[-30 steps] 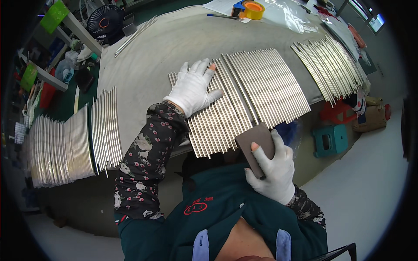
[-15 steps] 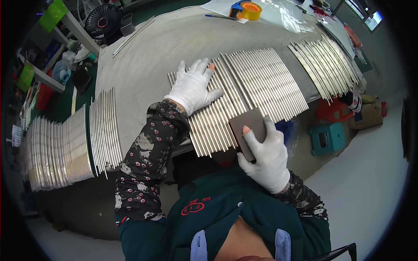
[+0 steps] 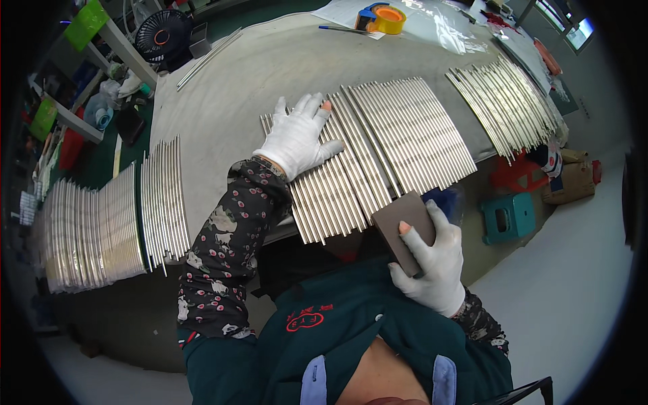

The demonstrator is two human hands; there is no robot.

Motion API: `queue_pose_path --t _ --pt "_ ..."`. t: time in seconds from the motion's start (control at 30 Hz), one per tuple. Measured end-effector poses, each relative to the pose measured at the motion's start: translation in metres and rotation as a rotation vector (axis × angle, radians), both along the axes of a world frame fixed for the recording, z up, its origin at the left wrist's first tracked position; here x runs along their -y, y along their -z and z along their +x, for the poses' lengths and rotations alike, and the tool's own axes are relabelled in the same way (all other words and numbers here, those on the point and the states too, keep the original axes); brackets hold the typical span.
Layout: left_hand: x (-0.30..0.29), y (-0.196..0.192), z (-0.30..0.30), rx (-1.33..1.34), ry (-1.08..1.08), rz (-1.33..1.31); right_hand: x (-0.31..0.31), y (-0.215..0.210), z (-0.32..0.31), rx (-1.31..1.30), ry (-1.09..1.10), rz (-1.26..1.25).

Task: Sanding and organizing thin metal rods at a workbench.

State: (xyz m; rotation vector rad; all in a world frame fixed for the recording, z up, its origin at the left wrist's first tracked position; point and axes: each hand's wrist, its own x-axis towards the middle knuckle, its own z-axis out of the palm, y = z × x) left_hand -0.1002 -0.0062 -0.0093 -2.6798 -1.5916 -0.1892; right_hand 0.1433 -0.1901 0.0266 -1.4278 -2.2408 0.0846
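White gloves with bare fingertips cover both my hands. My left hand [image 3: 300, 135] lies flat, fingers spread, over the left part of a row of thin shiny metal rods [image 3: 337, 192] at the table's front edge. The rods' near ends stick out past that edge. A narrow gap splits this row from another group of metal rods [image 3: 415, 135] on its right. My right hand [image 3: 432, 263] grips a brown-grey sanding block [image 3: 405, 226] between thumb and fingers. The block is by the near ends of the rods, at the gap; whether it touches them I cannot tell.
More rods [image 3: 503, 108] lie at the table's right end, and further rod bundles [image 3: 94, 233] stand at the left. At the back are a black fan [image 3: 162, 35], a yellow tape roll [image 3: 389, 19] and a pen [image 3: 341, 29]. A teal stool [image 3: 507, 218] is on the floor.
My right hand has moved the sanding block toward me and to the right, away from the rods' near ends. My left hand has stayed on the rods.
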Motion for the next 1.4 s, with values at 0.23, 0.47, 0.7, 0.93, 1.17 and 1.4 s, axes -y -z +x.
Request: queue_pose_path --t 0.23,0.47,0.7,0.93,1.17,1.4 --pt "0.001 -0.003 0.005 0.0 0.02 0.01 -0.017 0.009 -0.02 0.066 0.031 0.004" --pt "-0.001 -0.003 0.0 0.001 -0.014 -0.005 -0.008 0.001 -0.014 0.13 -0.006 -0.024" --pt "0.003 -0.006 0.002 -0.078 -0.037 -0.033 -0.005 0.005 -0.013 0.074 -0.03 -0.009" --pt "0.0 -0.008 0.005 -0.024 -0.003 -0.032 -0.027 0.006 -0.029 0.098 0.044 0.011" --pt "-0.004 -0.016 0.008 -0.028 0.04 -0.035 0.006 -0.009 -0.008 0.061 0.105 -0.007" --pt "-0.005 0.0 0.018 0.108 -0.027 0.037 0.022 -0.008 -0.009 -0.014 0.271 0.015"
